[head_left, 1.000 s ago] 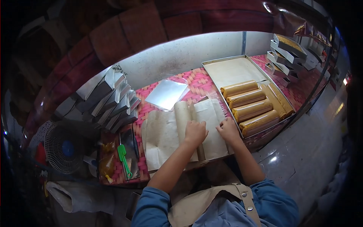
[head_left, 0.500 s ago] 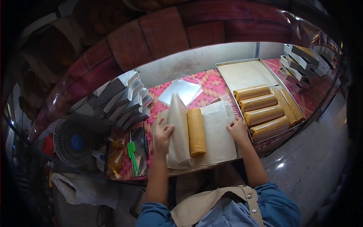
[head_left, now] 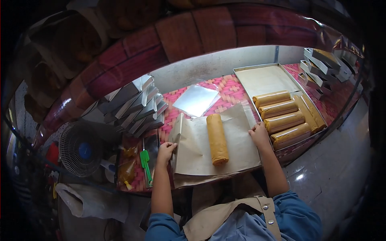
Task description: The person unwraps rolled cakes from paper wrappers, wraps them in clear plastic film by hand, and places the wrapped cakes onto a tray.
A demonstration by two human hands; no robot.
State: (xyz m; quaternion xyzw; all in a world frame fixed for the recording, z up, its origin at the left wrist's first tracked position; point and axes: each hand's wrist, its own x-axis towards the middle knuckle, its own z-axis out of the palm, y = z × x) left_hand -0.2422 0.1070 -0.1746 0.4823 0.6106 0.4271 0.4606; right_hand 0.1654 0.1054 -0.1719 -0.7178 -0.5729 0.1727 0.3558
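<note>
A golden-brown cake roll (head_left: 217, 140) lies lengthwise on a spread sheet of baking paper (head_left: 191, 146), with more sheets beneath. My left hand (head_left: 166, 152) pinches the paper's left edge, which curls up slightly there. At the right edge of the paper, my right hand (head_left: 259, 134) has its fingers closed on the sheet. Neither hand touches the roll. Beyond the paper lie clear plastic sheets (head_left: 196, 100) in a flat pile.
On the right, a metal tray (head_left: 261, 76) holds several plastic-wrapped rolls (head_left: 284, 119). Metal tins (head_left: 138, 106) are stacked at the back left, others (head_left: 319, 68) at the far right. A green spatula (head_left: 145, 162), filled bags (head_left: 126, 170) and a fan (head_left: 82, 149) are on the left.
My left hand has brought the raised paper flap down to the left, so the sheet now lies nearly flat. My right hand stays at the right edge.
</note>
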